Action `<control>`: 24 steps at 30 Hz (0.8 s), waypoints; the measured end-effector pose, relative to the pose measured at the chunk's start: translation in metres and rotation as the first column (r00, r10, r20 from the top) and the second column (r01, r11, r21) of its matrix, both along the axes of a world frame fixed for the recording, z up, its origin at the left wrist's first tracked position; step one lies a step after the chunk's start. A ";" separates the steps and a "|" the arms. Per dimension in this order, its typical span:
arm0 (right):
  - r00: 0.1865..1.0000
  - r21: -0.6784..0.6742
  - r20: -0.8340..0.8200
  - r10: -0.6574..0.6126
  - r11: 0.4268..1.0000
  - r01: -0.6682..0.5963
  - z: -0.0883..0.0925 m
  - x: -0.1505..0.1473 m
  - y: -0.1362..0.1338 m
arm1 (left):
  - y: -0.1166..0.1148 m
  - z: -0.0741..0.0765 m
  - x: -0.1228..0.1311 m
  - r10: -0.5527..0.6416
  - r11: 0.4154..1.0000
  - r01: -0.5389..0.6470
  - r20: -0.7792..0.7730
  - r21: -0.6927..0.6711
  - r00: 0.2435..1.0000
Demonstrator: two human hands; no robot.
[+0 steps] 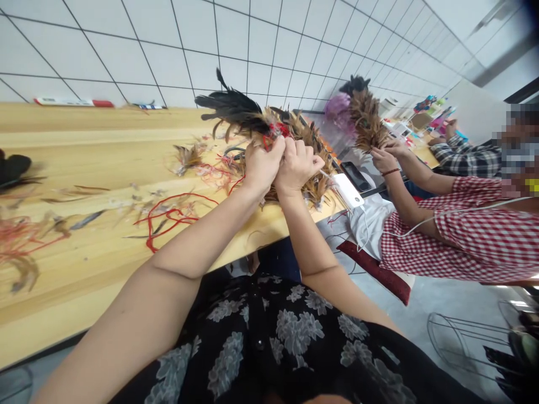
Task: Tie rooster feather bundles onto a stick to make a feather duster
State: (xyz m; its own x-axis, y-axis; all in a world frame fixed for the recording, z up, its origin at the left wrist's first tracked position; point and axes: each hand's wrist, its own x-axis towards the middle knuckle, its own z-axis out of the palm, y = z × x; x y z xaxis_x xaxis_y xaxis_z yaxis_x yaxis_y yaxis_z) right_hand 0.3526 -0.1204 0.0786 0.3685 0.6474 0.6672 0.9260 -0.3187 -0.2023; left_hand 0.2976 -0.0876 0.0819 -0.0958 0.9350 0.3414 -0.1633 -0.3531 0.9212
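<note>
My left hand [261, 165] and my right hand [297, 165] press together over the table, both with curled fingers. They grip a feather bundle at its base, where red string [279, 130] shows just above the thumbs. Long black feathers [233, 109] fan out from the bundle to the upper left. Brown feathers [309, 134] lie behind and to the right of my right hand; whether they belong to the same bundle is hidden. A loose red cord [181, 196] curls across the wood left of my hands.
Feather scraps [189, 157] and red threads litter the wooden table [105, 129]. A red-and-white marker [73, 102] lies by the tiled wall. To the right are a white power bank [347, 192] with a cable and a phone [354, 176]. A co-worker holds a brown feather bundle [367, 118].
</note>
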 end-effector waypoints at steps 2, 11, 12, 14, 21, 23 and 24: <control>0.998 -0.018 -0.042 0.040 0.999 -0.041 0.006 -0.001 -0.008 | 0.007 -0.001 -0.005 -0.010 0.999 0.010 0.012 0.030 1.000; 0.334 0.068 -0.784 0.523 0.607 -0.792 0.054 0.042 -0.042 | 0.028 0.011 -0.056 -0.423 0.892 0.438 -0.139 0.109 0.895; 0.202 0.101 -0.850 0.487 0.526 -0.845 0.058 0.046 -0.044 | 0.026 0.015 -0.061 -0.467 0.870 0.484 -0.159 0.096 0.870; 0.032 0.158 -0.919 0.394 0.439 -0.885 0.063 0.050 -0.045 | 0.021 0.020 -0.067 -0.556 0.818 0.574 -0.195 0.046 0.808; -0.112 0.256 -0.952 0.285 0.537 -0.804 0.071 0.025 -0.032 | 0.035 0.030 -0.074 -0.698 0.665 0.747 -0.347 0.010 0.626; -0.116 0.239 -0.965 0.235 0.610 -0.756 0.083 0.014 -0.033 | 0.039 0.035 -0.076 -0.577 0.761 0.641 -0.344 0.103 0.741; -0.108 0.223 -0.970 0.216 0.635 -0.740 0.089 0.009 -0.033 | 0.040 0.038 -0.078 -0.475 0.829 0.541 -0.333 0.141 0.815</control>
State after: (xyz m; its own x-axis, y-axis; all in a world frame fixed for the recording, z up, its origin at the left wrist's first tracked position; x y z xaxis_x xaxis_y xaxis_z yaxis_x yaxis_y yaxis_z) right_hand 0.3615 -0.1534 0.1678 -0.0753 0.9855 -0.1523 0.0013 -0.1526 -0.9883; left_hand 0.2198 -0.0474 0.1199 0.4989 0.7203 0.4819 -0.1310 -0.4870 0.8635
